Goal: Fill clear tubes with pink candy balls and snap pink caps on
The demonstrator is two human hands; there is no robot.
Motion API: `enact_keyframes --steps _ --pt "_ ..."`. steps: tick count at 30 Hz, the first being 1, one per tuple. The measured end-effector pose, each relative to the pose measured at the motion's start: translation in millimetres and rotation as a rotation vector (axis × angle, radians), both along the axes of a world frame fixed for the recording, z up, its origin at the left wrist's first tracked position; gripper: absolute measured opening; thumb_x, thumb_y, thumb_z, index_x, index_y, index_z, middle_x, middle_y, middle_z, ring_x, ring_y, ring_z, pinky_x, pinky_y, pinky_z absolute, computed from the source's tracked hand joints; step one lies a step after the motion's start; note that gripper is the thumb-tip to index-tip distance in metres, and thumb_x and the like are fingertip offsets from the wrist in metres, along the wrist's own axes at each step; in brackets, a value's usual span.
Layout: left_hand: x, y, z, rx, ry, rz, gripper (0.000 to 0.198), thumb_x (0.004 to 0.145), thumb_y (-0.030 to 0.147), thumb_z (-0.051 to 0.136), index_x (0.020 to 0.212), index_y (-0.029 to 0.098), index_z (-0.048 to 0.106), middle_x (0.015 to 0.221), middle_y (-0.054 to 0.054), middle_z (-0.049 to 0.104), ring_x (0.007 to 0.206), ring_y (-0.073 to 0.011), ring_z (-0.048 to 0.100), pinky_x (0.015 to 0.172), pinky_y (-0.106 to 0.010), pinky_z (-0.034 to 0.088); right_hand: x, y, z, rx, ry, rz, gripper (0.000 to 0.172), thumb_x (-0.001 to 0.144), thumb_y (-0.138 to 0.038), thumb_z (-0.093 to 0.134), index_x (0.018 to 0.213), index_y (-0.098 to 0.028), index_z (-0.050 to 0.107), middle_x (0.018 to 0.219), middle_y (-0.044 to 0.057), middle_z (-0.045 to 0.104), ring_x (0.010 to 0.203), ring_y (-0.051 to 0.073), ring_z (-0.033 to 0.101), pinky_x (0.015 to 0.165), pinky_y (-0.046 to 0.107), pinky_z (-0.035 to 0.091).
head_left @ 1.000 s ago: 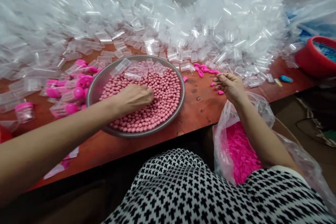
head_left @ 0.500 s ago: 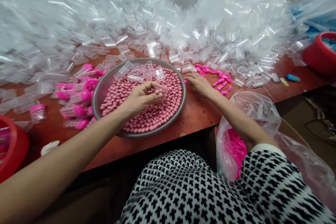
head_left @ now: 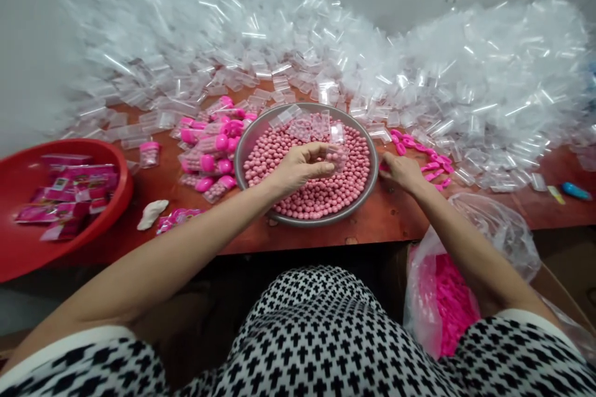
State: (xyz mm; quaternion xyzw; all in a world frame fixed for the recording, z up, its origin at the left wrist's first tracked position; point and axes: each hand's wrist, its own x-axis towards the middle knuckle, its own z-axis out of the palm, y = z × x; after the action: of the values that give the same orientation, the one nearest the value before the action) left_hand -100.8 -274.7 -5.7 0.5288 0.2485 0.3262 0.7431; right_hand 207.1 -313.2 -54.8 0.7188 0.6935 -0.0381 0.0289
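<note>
My left hand (head_left: 305, 167) is over the grey metal basin (head_left: 371, 189), thumb and fingers closed on a small clear plastic tube (head_left: 339, 158). Below it, round pink beads (head_left: 311, 201) fill the basin, and some clear tubes lie on top of them. Just outside the basin's right rim, my right hand (head_left: 401, 172) has its fingers pinched together on a small pink cap (head_left: 384, 165), mostly hidden by the fingers. Beside that hand several pink caps (head_left: 435, 164) lie on the red table.
A heap of clear tubes (head_left: 298, 37) runs along the back. Filled tubes with pink caps (head_left: 209, 149) are piled left of the basin. A red basin (head_left: 123, 180) holds pink packets. A plastic bag (head_left: 421, 304) of pink pieces stands below the table at right.
The view has turned left, bringing the red basin of packets further into sight. My right hand's fingers, reaching out before, are now pinched on a pink cap. My left hand still holds its tube.
</note>
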Motion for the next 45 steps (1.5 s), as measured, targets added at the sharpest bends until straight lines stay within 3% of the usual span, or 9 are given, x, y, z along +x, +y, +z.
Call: enact_keyframes --steps 2,4,8,15,20,25,32,41,45 --pt "-1 -2 1.7 -0.03 -0.027 -0.015 0.048 0.062 0.033 0.094 0.103 0.015 0.075 0.103 -0.01 0.078 0.091 -0.0194 0.075 0.088 -0.036 0.061 1 -4 1.0 0.067 0.214 -0.104 0.022 0.086 -0.04 0.066 0.088 -0.018 0.062 0.083 0.01 0.072 0.073 0.023 0.066 0.062 0.03 0.043" --pt "-2 -4 4.3 -0.068 -0.054 -0.035 0.047 0.063 0.036 0.094 0.1 0.015 0.075 0.102 -0.01 0.078 0.086 -0.0184 0.075 0.086 -0.036 0.062 1 -7 4.6 0.172 0.623 -0.223 0.034 0.073 -0.047 0.078 0.078 -0.02 0.057 0.072 0.002 0.067 0.065 0.018 0.062 0.059 0.028 0.046" --pt "-4 -6 6.3 -0.081 -0.158 -0.014 0.048 0.064 0.04 0.094 0.101 0.016 0.074 0.103 -0.009 0.078 0.09 -0.0202 0.076 0.09 -0.04 0.062 -6 -15 20.0 0.285 1.3 -0.369 0.05 0.053 -0.048 0.091 0.076 -0.021 0.057 0.067 -0.004 0.063 0.058 0.012 0.06 0.052 0.023 0.048" --pt "-6 -8 5.1 0.095 -0.113 0.001 0.041 0.072 0.041 0.088 0.1 0.014 0.074 0.103 -0.01 0.077 0.096 -0.0201 0.074 0.095 -0.039 0.059 -35 -30 59.6 0.276 1.697 -0.332 0.039 0.064 -0.038 0.09 0.088 -0.025 0.062 0.08 -0.003 0.073 0.081 0.015 0.074 0.078 0.029 0.064" --pt "-2 -11 6.6 0.184 -0.074 -0.044 0.035 0.076 0.041 0.084 0.098 0.014 0.075 0.101 -0.009 0.076 0.094 -0.0183 0.072 0.092 -0.035 0.059 -89 -30 85.3 0.364 1.681 -0.127 0.04 0.067 -0.046 0.088 0.094 -0.027 0.066 0.089 -0.002 0.075 0.086 0.018 0.074 0.088 0.036 0.062" --pt "-2 -12 0.8 0.311 -0.003 0.054 0.03 0.078 0.039 0.08 0.095 0.014 0.075 0.092 -0.006 0.075 0.087 -0.018 0.071 0.086 -0.033 0.059 -129 -28 87.9 0.39 1.424 0.072 0.038 0.067 -0.049 0.088 0.095 -0.027 0.073 0.096 0.001 0.076 0.092 0.02 0.072 0.091 0.038 0.059" --pt "-9 -18 3.2 0.435 0.065 0.116 0.02 0.084 0.033 0.072 0.093 0.016 0.076 0.091 -0.006 0.076 0.085 -0.0179 0.072 0.083 -0.032 0.059 -122 -35 93.7 0.382 1.118 0.158 0.023 0.077 -0.038 0.082 0.096 -0.026 0.078 0.095 0.002 0.077 0.089 0.021 0.071 0.088 0.038 0.057" --pt "-5 -18 2.3 0.42 0.046 0.117 0.018 0.083 0.029 0.07 0.094 0.016 0.078 0.091 -0.006 0.079 0.088 -0.021 0.075 0.087 -0.034 0.06 -129 -28 96.0 0.365 1.216 0.154 0.036 0.07 -0.048 0.087 0.095 -0.025 0.076 0.089 0.002 0.074 0.084 0.021 0.07 0.083 0.039 0.057" --pt "-9 -20 3.2 0.465 0.082 0.164 0.017 0.084 0.028 0.07 0.094 0.018 0.08 0.093 -0.004 0.079 0.088 -0.0199 0.074 0.085 -0.032 0.06 -124 -29 92.2 0.389 1.004 0.272 0.027 0.08 -0.05 0.079 0.094 -0.026 0.077 0.086 0.003 0.073 0.082 0.021 0.066 0.078 0.037 0.054"
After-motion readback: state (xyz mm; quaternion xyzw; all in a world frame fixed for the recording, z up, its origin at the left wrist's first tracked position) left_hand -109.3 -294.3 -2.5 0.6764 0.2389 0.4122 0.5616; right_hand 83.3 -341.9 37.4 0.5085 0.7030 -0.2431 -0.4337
